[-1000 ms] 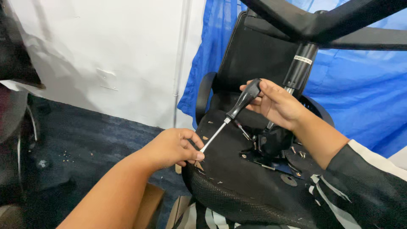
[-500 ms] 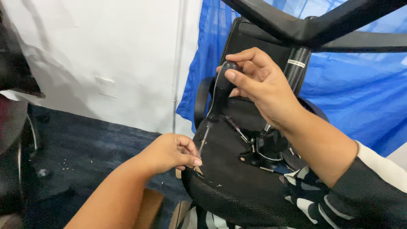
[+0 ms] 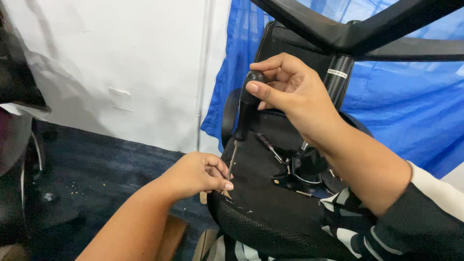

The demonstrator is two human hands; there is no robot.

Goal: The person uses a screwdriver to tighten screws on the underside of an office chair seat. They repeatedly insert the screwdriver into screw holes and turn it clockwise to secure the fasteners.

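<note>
- While the left hand (image 3: 195, 175) sits low at the near-left edge of the upturned chair seat (image 3: 270, 212), its fingers are pinched shut around the bottom of the screwdriver's shaft, steadying the tip where it meets the seat's underside; whether a screw sits under those fingertips is hidden, so I cannot tell
- Just right of that hand, the screwdriver (image 3: 243, 126) stands nearly upright, thin metal shaft below and black handle above, with the tip down at the seat's rim beside a row of small pale marks
- Further right and higher, the right hand (image 3: 290, 94) is closed over the top of the black handle, thumb laid across the cap and fingers curled behind it, a hold that suits turning
- Right of the tool, the chair's metal mechanism plate (image 3: 302, 176) lies in the middle of the seat with a second slim tool or lever (image 3: 268, 147) resting on it, touched by neither hand
- Above and to the far right, the gas column (image 3: 338, 79) rises to the black star base (image 3: 357, 34), so the chair is upside down with a blue tarp (image 3: 415, 111) behind it
- Judging progress: the tool is seated and both hands are set, so the fastening at this edge looks under way, not finished; how far in or out the fastener stands cannot be seen, and the other fixings on the plate look untouched for now
</note>
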